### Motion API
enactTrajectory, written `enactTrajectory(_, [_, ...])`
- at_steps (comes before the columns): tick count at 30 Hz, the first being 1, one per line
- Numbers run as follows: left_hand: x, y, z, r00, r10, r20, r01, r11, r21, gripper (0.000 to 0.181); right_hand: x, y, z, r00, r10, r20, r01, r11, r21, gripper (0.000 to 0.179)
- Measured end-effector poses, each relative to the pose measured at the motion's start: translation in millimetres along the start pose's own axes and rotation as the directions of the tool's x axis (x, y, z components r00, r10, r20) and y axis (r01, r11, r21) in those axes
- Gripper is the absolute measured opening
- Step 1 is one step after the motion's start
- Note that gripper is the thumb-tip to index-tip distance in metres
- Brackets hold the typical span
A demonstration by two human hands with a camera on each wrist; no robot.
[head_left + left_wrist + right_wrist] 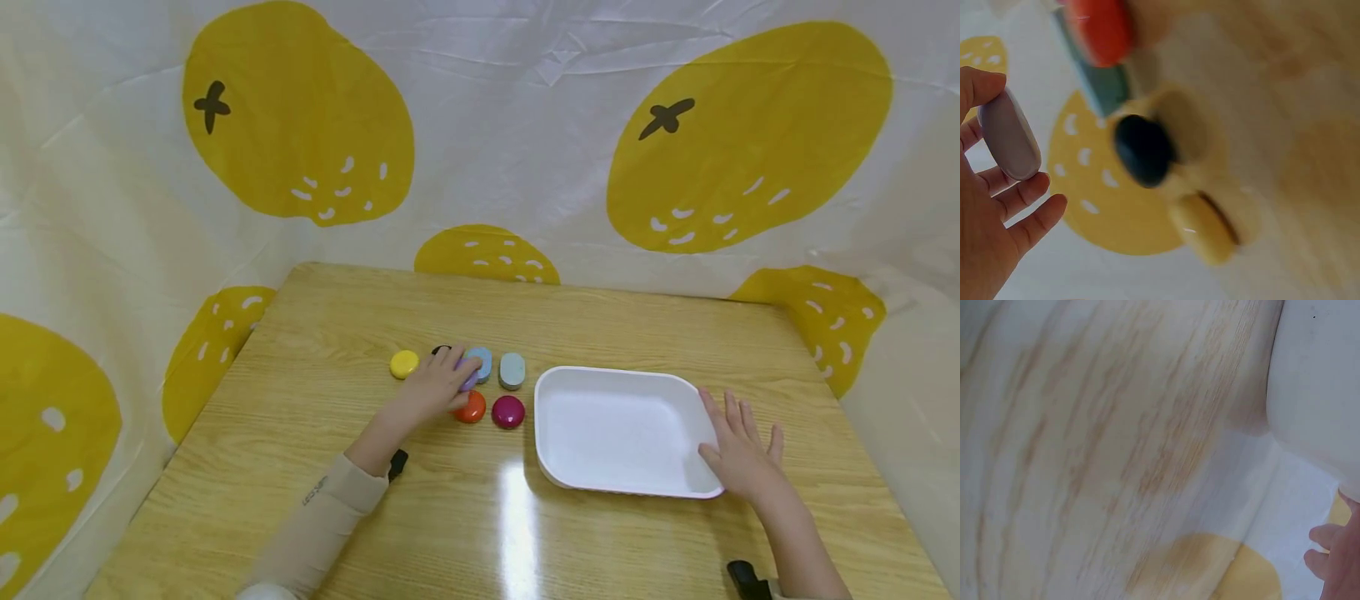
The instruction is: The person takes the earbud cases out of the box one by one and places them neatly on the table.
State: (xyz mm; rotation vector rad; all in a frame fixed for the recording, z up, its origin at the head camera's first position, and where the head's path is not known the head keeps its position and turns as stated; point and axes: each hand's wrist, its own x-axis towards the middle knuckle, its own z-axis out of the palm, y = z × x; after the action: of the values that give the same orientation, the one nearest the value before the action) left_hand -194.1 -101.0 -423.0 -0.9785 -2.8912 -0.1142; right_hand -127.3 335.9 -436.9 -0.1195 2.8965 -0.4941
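My left hand (433, 387) pinches a smooth purple pebble-like piece (1011, 134) between thumb and fingers, raised off the table in the left wrist view. Around it lie similar rounded pieces: a yellow one (404, 364), a black one (441, 349) partly hidden by the fingers, a light blue one (482, 364) and an orange-red one (472, 407). At the right end of a white rectangular tray (628, 372), my right hand (744, 454) rests with spread, relaxed fingers, its thumb over the rim. The right wrist view shows the tray's outer wall (1316, 394) beside those fingers.
Just left of the tray sit a grey-green block (512, 371) and a magenta disc (508, 412). All stand on a wooden table (450, 533). A white curtain (510, 125) with yellow fruit shapes borders the table at the back and sides.
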Motion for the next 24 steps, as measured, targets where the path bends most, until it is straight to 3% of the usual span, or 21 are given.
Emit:
enactTrajectory(8, [-22.5, -21.5, 23.5, 0.999, 0.008, 0.048, -0.010, 0.999, 0.044, 0.041, 0.3, 0, 0, 1.000, 0.001, -0.002, -0.001, 1.000, 0.007, 0.077])
enactTrajectory(18, [-26.7, -25.0, 32.5, 0.994, 0.030, 0.105, -0.037, 0.997, 0.062, 0.040, 0.4, 1, 1, 1.000, 0.009, 0.006, -0.009, 1.000, 0.014, 0.078])
enactTrajectory(24, [-28.2, -23.7, 31.8, 0.994, 0.032, 0.104, -0.037, 0.998, 0.042, 0.041, 0.5, 0, 0, 1.000, 0.006, 0.009, -0.006, 1.000, 0.023, 0.079])
